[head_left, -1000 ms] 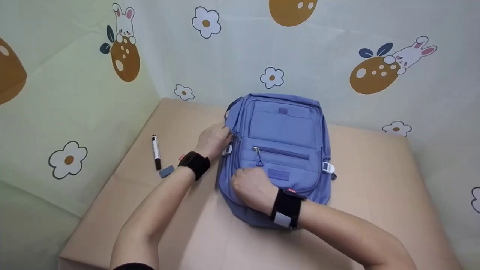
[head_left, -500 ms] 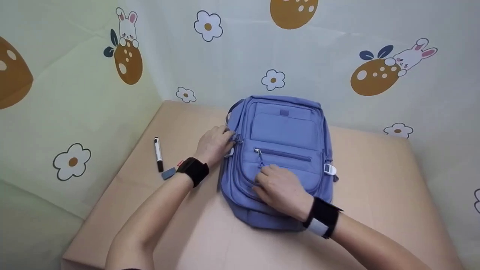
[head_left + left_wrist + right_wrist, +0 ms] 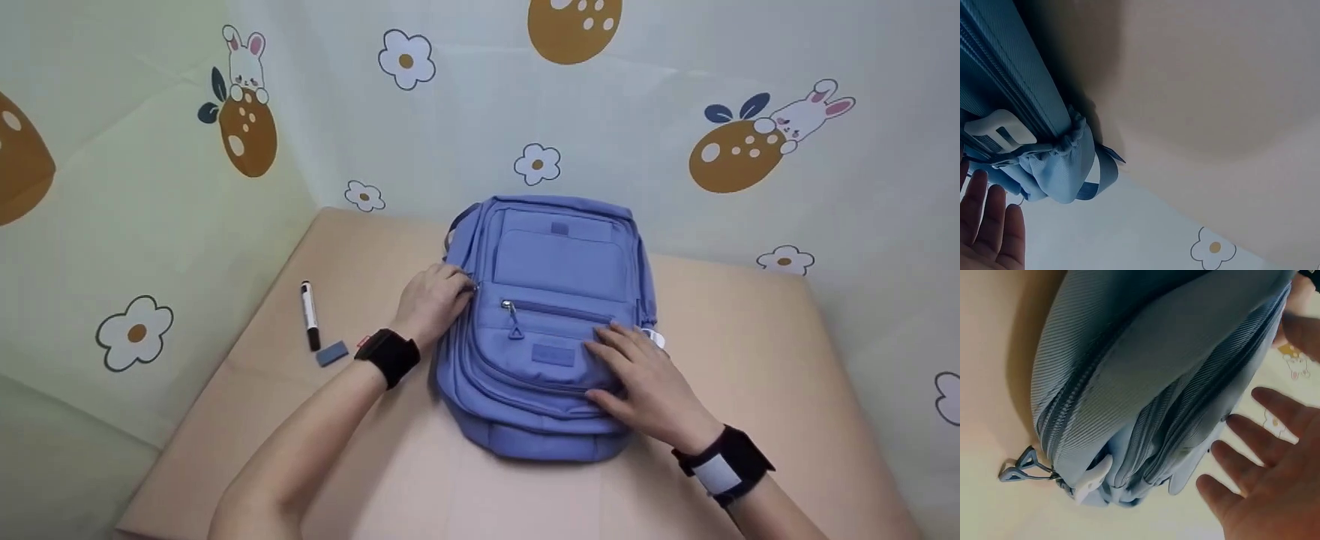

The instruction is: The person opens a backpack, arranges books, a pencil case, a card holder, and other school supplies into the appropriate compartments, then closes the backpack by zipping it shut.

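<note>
The head view looks forward and down from the near side over the whole tabletop (image 3: 750, 337), while both wrist views sit close against opposite sides of the same blue backpack (image 3: 551, 330).

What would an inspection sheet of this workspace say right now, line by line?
Surface: beige table, covered in smooth sheet.
Job's things: blue backpack lying flat, front up, front pocket zipped.
Clutter: black-and-white marker and small grey block left of the backpack.
Hands: left hand at the backpack's left side by a zipper; right hand lying flat on its lower right front.
Cables: nothing seen.
Surroundings: cloth backdrop printed with flowers, rabbits and eggs.
</note>
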`<state>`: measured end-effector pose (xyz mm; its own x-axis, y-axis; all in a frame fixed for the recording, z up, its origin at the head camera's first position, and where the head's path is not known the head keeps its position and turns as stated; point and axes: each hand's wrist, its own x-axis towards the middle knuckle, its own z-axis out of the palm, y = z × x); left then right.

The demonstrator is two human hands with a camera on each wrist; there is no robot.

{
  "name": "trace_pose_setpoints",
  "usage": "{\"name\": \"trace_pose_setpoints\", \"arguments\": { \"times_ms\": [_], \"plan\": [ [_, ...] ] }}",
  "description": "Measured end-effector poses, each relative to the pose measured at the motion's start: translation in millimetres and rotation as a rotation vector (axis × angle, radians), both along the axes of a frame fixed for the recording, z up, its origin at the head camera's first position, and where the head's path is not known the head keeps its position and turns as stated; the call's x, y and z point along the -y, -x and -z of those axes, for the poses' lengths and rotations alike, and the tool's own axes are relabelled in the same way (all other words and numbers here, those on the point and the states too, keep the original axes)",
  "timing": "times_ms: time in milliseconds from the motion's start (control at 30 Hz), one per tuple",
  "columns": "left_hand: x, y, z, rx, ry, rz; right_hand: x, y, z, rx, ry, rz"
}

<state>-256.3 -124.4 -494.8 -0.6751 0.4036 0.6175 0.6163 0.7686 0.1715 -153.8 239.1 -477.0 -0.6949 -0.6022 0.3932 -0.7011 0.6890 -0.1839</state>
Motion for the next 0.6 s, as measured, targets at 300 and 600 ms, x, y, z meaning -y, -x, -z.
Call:
{"name": "trace_pose_setpoints", "arguments": {
  "times_ms": [300, 600],
  "plan": [
    [-2.9, -10.3, 0.5, 0.145, -0.086, -0.047, 20.9, 7.7, -8.1, 0.100, -0.087, -0.078],
    [-1.9, -19.2, -6.9, 0.174, -0.112, -0.046, 30.9, 11.3, -7.0, 0.101, -0.146, -0.058]
  ]
}}
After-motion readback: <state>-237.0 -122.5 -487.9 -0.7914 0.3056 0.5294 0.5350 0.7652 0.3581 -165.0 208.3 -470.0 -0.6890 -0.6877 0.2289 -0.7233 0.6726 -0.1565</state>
